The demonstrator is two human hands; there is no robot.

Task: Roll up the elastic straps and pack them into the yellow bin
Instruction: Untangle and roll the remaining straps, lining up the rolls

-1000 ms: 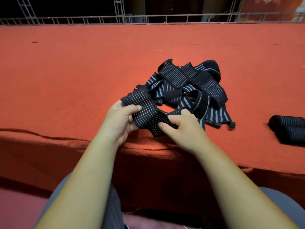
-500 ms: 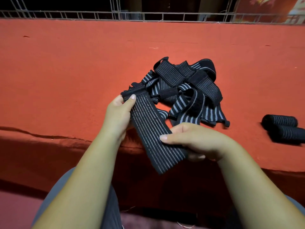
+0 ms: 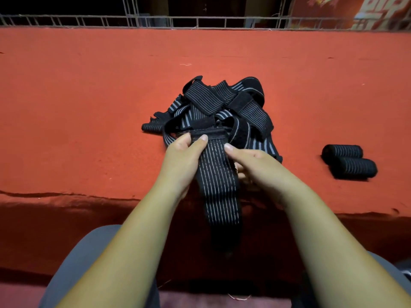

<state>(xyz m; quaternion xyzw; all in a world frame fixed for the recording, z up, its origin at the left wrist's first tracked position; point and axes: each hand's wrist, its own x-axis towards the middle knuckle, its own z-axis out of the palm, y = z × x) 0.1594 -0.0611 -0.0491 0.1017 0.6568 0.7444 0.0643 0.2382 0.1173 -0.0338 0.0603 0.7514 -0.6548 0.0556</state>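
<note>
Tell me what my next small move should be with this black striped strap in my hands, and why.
Probably fold the top end of the black striped elastic strap over and begin rolling it down. Your left hand and right hand both pinch that end, and the rest hangs flat and unrolled past the edge of the red cloth-covered table.

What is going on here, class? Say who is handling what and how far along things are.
A person sits at a red-covered table, holding one black striped strap near its top end. The left hand grips it and the right hand pinches its edge. The strap hangs flat over the table's front edge, not yet rolled. Behind it lies a tangled pile of straps. Two rolled straps lie to the right. No yellow bin is in view.
</note>
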